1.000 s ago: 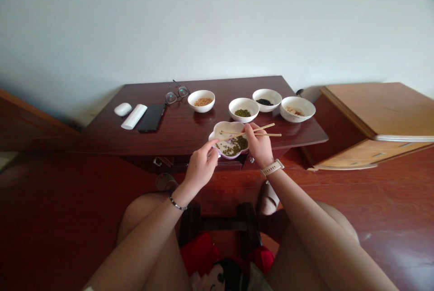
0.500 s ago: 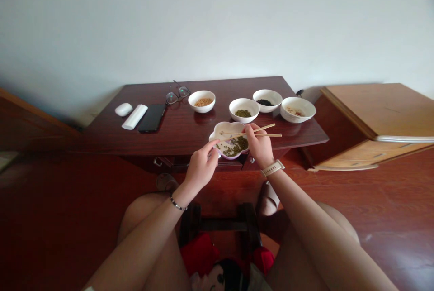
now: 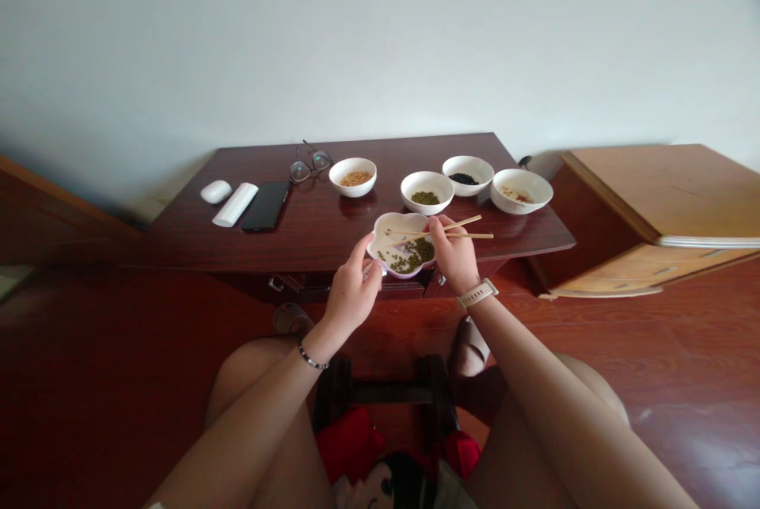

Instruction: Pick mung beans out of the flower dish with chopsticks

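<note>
Left hand (image 3: 352,293) raised, fingers curled, right hand (image 3: 454,256) pinching, wrists angled inward

Right fingers (image 3: 438,230) on chopsticks (image 3: 469,236) over a flower-shaped dish (image 3: 392,221) of mung beans (image 3: 412,257), left hand (image 3: 353,294) at its rim

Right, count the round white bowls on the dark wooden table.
4, along the far side, left to right: a round white bowl of tan grains, a white bowl of green beans, a white bowl of black seeds, a white bowl of reddish scraps. None looks hidden.
</note>
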Demonstrator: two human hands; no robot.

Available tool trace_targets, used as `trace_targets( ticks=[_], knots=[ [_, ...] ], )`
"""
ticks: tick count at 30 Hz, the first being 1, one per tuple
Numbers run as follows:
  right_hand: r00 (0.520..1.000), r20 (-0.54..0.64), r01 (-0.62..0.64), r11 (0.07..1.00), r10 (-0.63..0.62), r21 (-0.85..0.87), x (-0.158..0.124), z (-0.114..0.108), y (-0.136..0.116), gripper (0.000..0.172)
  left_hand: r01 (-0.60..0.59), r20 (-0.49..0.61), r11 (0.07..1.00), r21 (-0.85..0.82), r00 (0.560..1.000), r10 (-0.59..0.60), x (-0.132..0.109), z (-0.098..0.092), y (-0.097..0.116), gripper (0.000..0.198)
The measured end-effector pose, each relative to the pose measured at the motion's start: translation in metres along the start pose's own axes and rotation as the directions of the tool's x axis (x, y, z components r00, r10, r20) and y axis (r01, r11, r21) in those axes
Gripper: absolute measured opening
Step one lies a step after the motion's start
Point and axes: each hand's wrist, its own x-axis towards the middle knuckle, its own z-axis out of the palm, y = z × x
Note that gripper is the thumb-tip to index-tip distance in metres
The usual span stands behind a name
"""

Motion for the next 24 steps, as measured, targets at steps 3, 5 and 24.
trace_targets(
  ticks=[3, 5, 24],
  knots=[
    [1.0, -0.002, 0.006, 1.0, -0.006, -0.005, 0.0002, 0.0001, 0.0001, 0.041, 0.009, -0.015, 1.0, -0.008, 1.0, -0.009, -0.0004, 0.0001, -0.0008, 0.061],
    [1.0, 0.0, 0.006, 1.0, -0.006, -0.007, 0.0001, 0.0001, 0.0001, 0.041, 0.009, -0.008, 1.0, -0.006, 1.0, -0.01, -0.0006, 0.0001, -0.0007, 0.06],
    [1.0, -0.001, -0.008, 1.0, 0.008, 0.007, 0.0006, 0.0, 0.0001, 0.041, 0.006, -0.017, 1.0, -0.004, 1.0, -0.006, -0.0004, 0.0016, -0.0026, 0.061]
  ],
)
